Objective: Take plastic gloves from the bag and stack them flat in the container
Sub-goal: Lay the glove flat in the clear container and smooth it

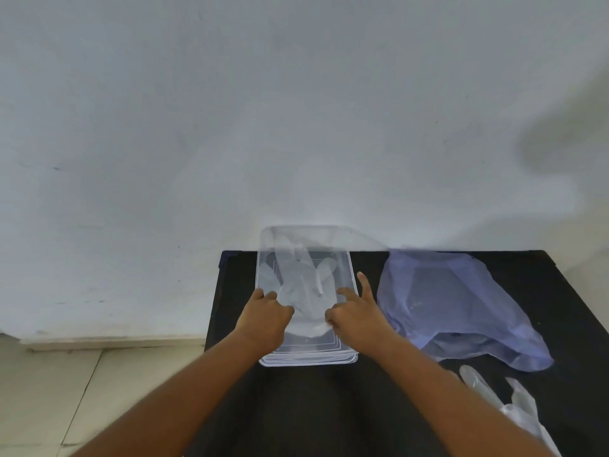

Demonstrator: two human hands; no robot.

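Head view: both hands are inside a clear container, over a flat plastic glove.
Container [350,357]: clear plastic, rectangular, on a black table [329,407]; both hands reach into it from its near side.
Glove in container [304,285]: translucent, lying flat on the bottom between the two hands, its fingers pointing away from them.
Left hand [267,315]: fingers curled down on the glove's left edge; if they pinch it or only press it, I cannot tell.
Right hand [354,311]: thumb and curled fingers at the glove's right edge, index finger and one more finger stretched forward; grip not clear.
Bag [461,305]: bluish thin plastic, crumpled, just to the right of the right hand, on the table.
Loose gloves [514,404]: translucent, on the table right of the right forearm, nearer to the person than the bag.
Wall [296,110]: white, beyond both hands.
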